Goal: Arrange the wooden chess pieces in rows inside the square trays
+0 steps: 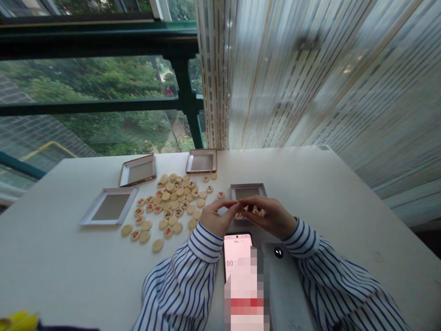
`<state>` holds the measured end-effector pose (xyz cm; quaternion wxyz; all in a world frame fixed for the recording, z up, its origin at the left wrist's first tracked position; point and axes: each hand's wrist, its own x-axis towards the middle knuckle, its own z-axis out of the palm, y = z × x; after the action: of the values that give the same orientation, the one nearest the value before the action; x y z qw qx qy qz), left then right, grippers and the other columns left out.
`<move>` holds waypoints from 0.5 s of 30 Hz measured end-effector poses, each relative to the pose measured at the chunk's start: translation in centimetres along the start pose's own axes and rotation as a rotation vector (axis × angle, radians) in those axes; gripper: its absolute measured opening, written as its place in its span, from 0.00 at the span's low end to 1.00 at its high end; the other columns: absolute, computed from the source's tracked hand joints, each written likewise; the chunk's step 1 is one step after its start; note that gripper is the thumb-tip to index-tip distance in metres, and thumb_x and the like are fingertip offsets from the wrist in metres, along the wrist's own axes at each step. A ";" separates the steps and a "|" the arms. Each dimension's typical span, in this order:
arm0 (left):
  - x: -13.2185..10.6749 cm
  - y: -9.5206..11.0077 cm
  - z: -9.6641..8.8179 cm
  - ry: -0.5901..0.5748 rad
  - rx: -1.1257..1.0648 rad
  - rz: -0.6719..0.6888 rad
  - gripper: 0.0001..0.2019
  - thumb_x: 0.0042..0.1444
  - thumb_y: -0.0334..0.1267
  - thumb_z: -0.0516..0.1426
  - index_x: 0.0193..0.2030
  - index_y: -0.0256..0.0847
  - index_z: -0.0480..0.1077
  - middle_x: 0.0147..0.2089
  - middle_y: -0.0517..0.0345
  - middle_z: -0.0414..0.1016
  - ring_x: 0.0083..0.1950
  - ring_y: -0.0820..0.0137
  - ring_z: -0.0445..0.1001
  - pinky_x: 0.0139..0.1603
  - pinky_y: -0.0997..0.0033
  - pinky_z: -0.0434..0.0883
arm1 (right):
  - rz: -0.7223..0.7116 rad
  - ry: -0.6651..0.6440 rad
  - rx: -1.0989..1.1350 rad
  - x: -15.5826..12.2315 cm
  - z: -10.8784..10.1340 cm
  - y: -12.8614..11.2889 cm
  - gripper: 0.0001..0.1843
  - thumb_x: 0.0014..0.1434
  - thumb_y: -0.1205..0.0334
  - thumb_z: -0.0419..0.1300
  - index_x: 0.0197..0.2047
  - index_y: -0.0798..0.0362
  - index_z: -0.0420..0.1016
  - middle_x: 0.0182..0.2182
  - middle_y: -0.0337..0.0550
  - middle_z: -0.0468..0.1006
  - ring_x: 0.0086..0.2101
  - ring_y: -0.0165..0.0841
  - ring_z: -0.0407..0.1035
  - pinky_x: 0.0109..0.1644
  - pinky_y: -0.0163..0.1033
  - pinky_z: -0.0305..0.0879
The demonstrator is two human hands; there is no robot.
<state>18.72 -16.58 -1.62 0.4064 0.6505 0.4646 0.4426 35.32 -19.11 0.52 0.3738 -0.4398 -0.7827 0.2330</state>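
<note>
My left hand [217, 217] and my right hand [270, 214] meet over the near part of a shallow open box [248, 185]. Thumb and fingers are pinched together on each hand, with the fingertips almost touching. Whatever is between them is too small and covered to make out. Red-marked Chinese chess pieces [257, 213] lie in a row in the box, just under my right fingers, which hide part of it. Left of my hands, many round wooden Chinese chess pieces [175, 205] lie scattered, some with red or black characters up, others blank side up.
Three more shallow boxes stand on the white table [86, 266]: one at the left [109, 207], a brown-edged one behind it [138, 170], another near the curtain [201, 162]. A lit phone [238, 253] lies below my hands, beside a pale flat case [287, 285].
</note>
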 end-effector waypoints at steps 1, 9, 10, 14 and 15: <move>0.0 -0.1 0.0 -0.003 -0.012 -0.002 0.08 0.47 0.40 0.58 0.32 0.39 0.75 0.30 0.55 0.78 0.33 0.68 0.75 0.40 0.66 0.71 | -0.020 0.004 -0.021 0.0 0.0 0.0 0.13 0.56 0.61 0.55 0.44 0.54 0.69 0.31 0.44 0.76 0.29 0.27 0.68 0.31 0.33 0.65; 0.0 0.0 0.1 -0.019 -0.196 -0.109 0.11 0.47 0.41 0.58 0.32 0.37 0.75 0.29 0.54 0.78 0.31 0.69 0.75 0.36 0.69 0.73 | -0.057 -0.003 -0.120 0.0 -0.2 0.2 0.13 0.57 0.60 0.53 0.44 0.56 0.70 0.33 0.46 0.74 0.31 0.28 0.68 0.36 0.35 0.67; 0.0 -0.1 0.2 -0.026 -0.227 -0.121 0.10 0.46 0.41 0.58 0.32 0.37 0.75 0.30 0.54 0.78 0.31 0.69 0.76 0.35 0.69 0.73 | -0.058 -0.002 -0.131 0.0 -0.2 0.2 0.13 0.57 0.60 0.53 0.44 0.56 0.70 0.33 0.46 0.74 0.31 0.28 0.68 0.36 0.36 0.67; 0.1 -0.3 0.3 -0.032 -0.294 -0.153 0.10 0.45 0.40 0.59 0.32 0.36 0.75 0.30 0.54 0.78 0.32 0.68 0.76 0.36 0.68 0.74 | -0.088 0.006 -0.176 0.1 -0.2 0.2 0.13 0.56 0.60 0.54 0.44 0.54 0.69 0.34 0.46 0.74 0.32 0.28 0.68 0.37 0.36 0.66; 0.1 -0.3 0.3 -0.031 -0.295 -0.161 0.10 0.45 0.40 0.59 0.32 0.36 0.75 0.30 0.54 0.78 0.32 0.68 0.76 0.37 0.68 0.74 | -0.103 0.005 -0.192 0.1 -0.2 0.2 0.13 0.56 0.60 0.54 0.45 0.54 0.69 0.35 0.46 0.74 0.33 0.29 0.68 0.38 0.37 0.66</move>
<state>18.94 -16.43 -2.00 0.5388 0.5512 0.4387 0.4619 35.56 -18.89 0.57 0.3431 -0.4335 -0.8221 0.1363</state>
